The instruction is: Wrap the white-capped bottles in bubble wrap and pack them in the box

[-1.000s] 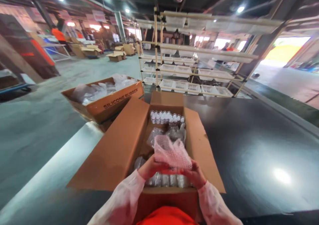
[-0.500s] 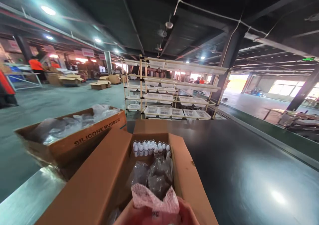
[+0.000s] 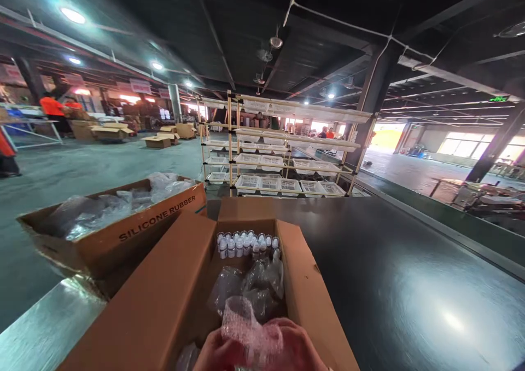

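Note:
Both hands are low in the view, over the near end of an open cardboard box. My left hand grips the left side of a pinkish bubble-wrap bag. On its right side my right hand has its fingers curled over the same bag. Something pale shows at the bottom between the hands, too hidden to make out. Inside the box, clear plastic bags lie beyond the hands. Several small white-and-clear bottles stand in rows at the box's far end.
A second box, marked SILICONE RUBBER and filled with clear plastic bags, is at the left. The dark tabletop extends to the right. Racks with white baskets stand ahead. A person in orange is far left.
The bubble-wrap bag's wide top has bunched up and tilted, and my fingers have come up around its sides. The view has shifted slightly.

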Action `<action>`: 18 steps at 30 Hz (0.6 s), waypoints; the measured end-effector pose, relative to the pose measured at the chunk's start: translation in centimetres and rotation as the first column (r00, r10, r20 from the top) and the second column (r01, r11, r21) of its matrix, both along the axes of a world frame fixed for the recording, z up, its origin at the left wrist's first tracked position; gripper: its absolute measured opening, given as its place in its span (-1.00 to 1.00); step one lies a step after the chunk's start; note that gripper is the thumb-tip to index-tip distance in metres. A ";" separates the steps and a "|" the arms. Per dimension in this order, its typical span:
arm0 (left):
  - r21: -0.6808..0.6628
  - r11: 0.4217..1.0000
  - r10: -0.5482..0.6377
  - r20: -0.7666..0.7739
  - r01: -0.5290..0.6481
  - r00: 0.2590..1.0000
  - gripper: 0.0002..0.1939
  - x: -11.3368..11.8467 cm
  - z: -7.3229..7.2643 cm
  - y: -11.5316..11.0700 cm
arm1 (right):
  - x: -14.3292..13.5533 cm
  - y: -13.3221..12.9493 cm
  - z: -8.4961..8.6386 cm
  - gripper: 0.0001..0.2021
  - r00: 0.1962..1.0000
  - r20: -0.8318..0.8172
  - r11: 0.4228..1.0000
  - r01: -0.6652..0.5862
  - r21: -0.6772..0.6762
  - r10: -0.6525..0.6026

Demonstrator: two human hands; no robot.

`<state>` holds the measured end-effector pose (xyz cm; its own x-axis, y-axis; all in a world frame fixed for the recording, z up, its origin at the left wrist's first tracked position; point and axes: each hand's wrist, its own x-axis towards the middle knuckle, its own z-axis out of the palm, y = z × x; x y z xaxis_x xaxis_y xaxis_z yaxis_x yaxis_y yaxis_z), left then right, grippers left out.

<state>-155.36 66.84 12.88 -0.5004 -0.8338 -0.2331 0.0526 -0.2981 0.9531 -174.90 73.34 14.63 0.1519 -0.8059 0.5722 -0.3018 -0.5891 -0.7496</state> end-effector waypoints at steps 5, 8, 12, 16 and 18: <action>0.010 0.999 -0.041 -0.001 0.041 0.999 -0.45 1.2 0.3 -0.6 | 0.7 0.5 0.5 -0.77 0.990 -0.086 0.989 0.119 0.092 -0.111; -0.148 0.975 -0.185 -0.129 0.165 0.974 -0.36 2.1 0.6 -0.9 | 1.1 0.3 0.4 -0.59 0.928 0.140 0.822 0.228 0.523 -0.346; -0.285 0.958 -0.039 -0.027 0.030 0.999 -0.55 1.6 0.4 -2.0 | 0.6 -0.6 -0.2 -0.41 0.899 0.195 0.671 0.134 0.729 -0.393; -0.190 0.982 0.044 0.200 -0.005 0.979 -0.50 0.0 -1.0 -4.1 | 0.4 -0.9 -1.0 -0.42 0.965 -0.109 0.719 0.252 0.648 -0.240; -0.241 0.970 0.052 0.376 0.044 0.925 -0.56 -1.2 -2.1 -5.2 | 1.0 -0.7 -1.5 -0.51 0.885 -0.440 0.712 0.408 0.571 -0.154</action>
<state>-156.54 61.64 10.82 -0.4117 -0.8900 -0.1958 -0.3237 -0.0580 0.9444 -173.89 72.65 13.17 -0.0657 -0.9893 -0.1302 -0.6762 0.1401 -0.7233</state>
